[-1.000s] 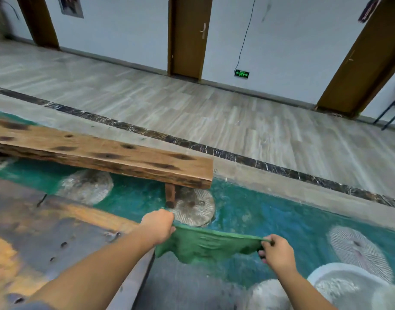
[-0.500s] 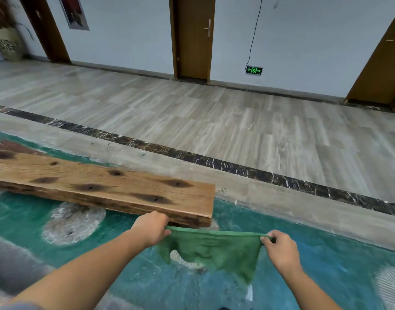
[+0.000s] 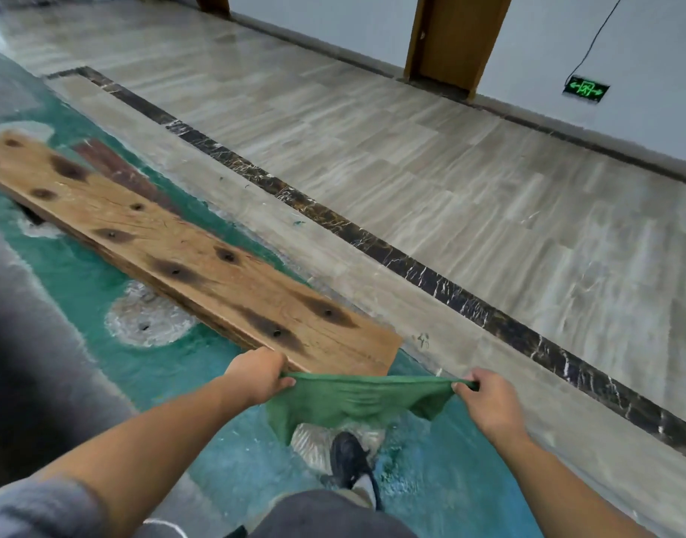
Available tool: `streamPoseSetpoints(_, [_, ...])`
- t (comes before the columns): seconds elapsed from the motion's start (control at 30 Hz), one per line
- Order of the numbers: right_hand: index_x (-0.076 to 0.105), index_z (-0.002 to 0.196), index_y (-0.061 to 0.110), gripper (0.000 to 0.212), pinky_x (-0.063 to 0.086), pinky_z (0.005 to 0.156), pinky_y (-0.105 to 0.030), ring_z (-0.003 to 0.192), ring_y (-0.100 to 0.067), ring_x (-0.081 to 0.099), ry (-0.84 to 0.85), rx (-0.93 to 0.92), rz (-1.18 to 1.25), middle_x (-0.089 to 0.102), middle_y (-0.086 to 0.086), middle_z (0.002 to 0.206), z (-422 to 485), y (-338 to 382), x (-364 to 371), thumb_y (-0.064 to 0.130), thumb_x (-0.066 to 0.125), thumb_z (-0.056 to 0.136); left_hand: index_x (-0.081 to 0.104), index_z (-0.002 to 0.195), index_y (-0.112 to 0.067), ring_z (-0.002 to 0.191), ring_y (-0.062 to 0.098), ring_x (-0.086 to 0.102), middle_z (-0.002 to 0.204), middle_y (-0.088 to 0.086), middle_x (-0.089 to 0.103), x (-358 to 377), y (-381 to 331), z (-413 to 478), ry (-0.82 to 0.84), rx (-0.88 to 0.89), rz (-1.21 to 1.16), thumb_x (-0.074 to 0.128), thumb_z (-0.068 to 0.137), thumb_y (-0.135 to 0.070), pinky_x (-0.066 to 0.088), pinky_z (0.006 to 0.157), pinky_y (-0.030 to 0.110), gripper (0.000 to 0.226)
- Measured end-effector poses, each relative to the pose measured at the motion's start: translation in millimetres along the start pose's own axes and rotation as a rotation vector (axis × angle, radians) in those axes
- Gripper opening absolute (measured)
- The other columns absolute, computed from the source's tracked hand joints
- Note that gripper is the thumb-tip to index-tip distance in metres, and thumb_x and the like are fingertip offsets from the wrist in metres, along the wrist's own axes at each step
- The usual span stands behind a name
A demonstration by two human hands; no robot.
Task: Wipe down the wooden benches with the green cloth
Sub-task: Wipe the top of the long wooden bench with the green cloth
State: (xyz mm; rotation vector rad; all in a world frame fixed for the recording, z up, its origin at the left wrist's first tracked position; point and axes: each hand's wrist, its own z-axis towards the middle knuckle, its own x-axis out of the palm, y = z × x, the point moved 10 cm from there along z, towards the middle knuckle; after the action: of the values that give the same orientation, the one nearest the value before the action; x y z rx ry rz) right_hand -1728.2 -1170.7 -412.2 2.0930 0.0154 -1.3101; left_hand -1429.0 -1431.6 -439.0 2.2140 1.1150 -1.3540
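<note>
green cloth stretched left-right, pinched by left hand and right hand | wooden bench long axis running up-left

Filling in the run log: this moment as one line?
left hand: grips green cloth | right hand: pinches green cloth | cloth: stretched taut, near end of wooden bench | wiping: not begun

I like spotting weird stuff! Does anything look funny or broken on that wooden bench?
The wooden bench has dark, burnt-looking blotches along its top, each around a small hole or knot. Whether that is damage or just the wood's look, I cannot tell. Nothing looks spilled or broken.
</note>
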Motion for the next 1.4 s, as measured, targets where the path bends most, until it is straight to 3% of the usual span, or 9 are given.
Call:
streamPoseSetpoints(0.2, [0.047,0.058,0.02,0.038,0.027,0.047,-0.029,0.053,-0.014,0.047,0.134,-0.091,-0.165,0.05,0.001,0.054,107.7,10.9,14.6,0.021,0.073,0.085,0.065,0.102,-0.015,0.102,0.033,0.065,0.108,0.011,0.068,24.0,-11.4,66.5,0.07,-0.118,-0.114,0.058,0.091,-0.053,0.051,0.079,0.038,0.04])
streamPoseSetpoints(0.37, [0.058,0.067,0.018,0.024,0.03,0.048,-0.027,0.056,-0.015,0.052,0.301,-0.172,-0.243,0.056,0.0,0.059,174.2,17.7,34.9,0.018,0.072,0.086,0.063,0.099,-0.017,0.087,0.028,0.063,0.095,0.007,0.065,49.7,-20.8,84.3,0.139,-0.274,-0.238,0.057,0.091,-0.054,0.052,0.072,0.038,0.038])
streamPoseSetpoints(0.57, [0.046,0.056,0.021,0.04,0.027,0.045,-0.03,0.048,-0.015,0.048,0.491,-0.297,-0.329,0.048,0.001,0.05,239.1,21.7,74.2,0.018,0.07,0.087,0.06,0.094,-0.016,0.094,0.034,0.065,0.099,0.011,0.067,89.1,-41.2,79.1,0.195,-0.484,-0.348,0.056,0.091,-0.055,0.048,0.069,0.036,0.04])
streamPoseSetpoints(0.67, [0.047,0.058,0.02,0.038,0.03,0.043,-0.029,0.044,-0.015,0.049,0.601,-0.379,-0.374,0.05,0.002,0.049,261.4,21.9,92.0,0.021,0.069,0.088,0.058,0.087,-0.016,0.094,0.034,0.064,0.098,0.013,0.067,111.3,-60.0,72.8,0.248,-0.578,-0.423,0.06,0.089,-0.056,0.044,0.066,0.034,0.04])
streamPoseSetpoints(0.83, [0.049,0.061,0.019,0.034,0.037,0.051,-0.032,0.052,-0.018,0.054,0.727,-0.508,-0.463,0.054,-0.001,0.054,287.0,20.0,110.4,0.025,0.069,0.088,0.065,0.097,-0.007,0.096,0.035,0.062,0.102,0.017,0.068,151.6,-92.6,65.3,0.428,-0.601,-0.522,0.061,0.089,-0.052,0.045,0.072,0.035,0.046])
streamPoseSetpoints(1.13, [0.052,0.064,0.019,0.029,0.038,0.054,-0.034,0.06,-0.022,0.056,0.644,-0.643,-0.45,0.057,0.0,0.06,378.3,79.2,243.2,0.02,0.069,0.088,0.048,0.076,-0.014,0.079,0.027,0.051,0.08,0.006,0.053,196.7,-37.2,170.6,0.19,-0.708,-0.646,0.058,0.094,-0.035,0.045,0.072,0.035,0.029])
streamPoseSetpoints(1.23, [0.061,0.074,0.02,0.017,0.04,0.062,-0.033,0.076,-0.028,0.063,0.688,-0.663,-0.433,0.065,-0.005,0.075,393.0,76.7,315.0,0.016,0.068,0.088,0.047,0.074,-0.017,0.079,0.026,0.051,0.08,0.004,0.054,231.8,1.7,210.9,0.133,-0.781,-0.67,0.059,0.095,-0.032,0.042,0.069,0.033,0.028])
streamPoseSetpoints(1.3, [0.067,0.095,0.018,0.007,0.047,0.079,-0.034,0.096,-0.027,0.063,0.748,-0.708,-0.458,0.068,-0.008,0.101,388.9,62.8,363.1,0.015,0.067,0.089,0.044,0.069,-0.02,0.074,0.024,0.051,0.076,0.002,0.053,260.8,30.3,232.5,0.075,-0.845,-0.702,0.06,0.094,-0.03,0.039,0.061,0.03,0.031])
streamPoseSetpoints(1.4, [0.055,0.134,0.016,0.045,0.039,0.107,-0.037,0.126,-0.022,0.05,0.705,-0.719,-0.365,0.046,-0.005,0.144,388.5,43.7,396.6,0.012,0.065,0.09,0.045,0.066,-0.022,0.066,0.018,0.049,0.07,-0.002,0.052,289.5,56.4,250.0,0.056,-0.881,-0.709,0.062,0.093,-0.028,0.033,0.052,0.027,0.033])
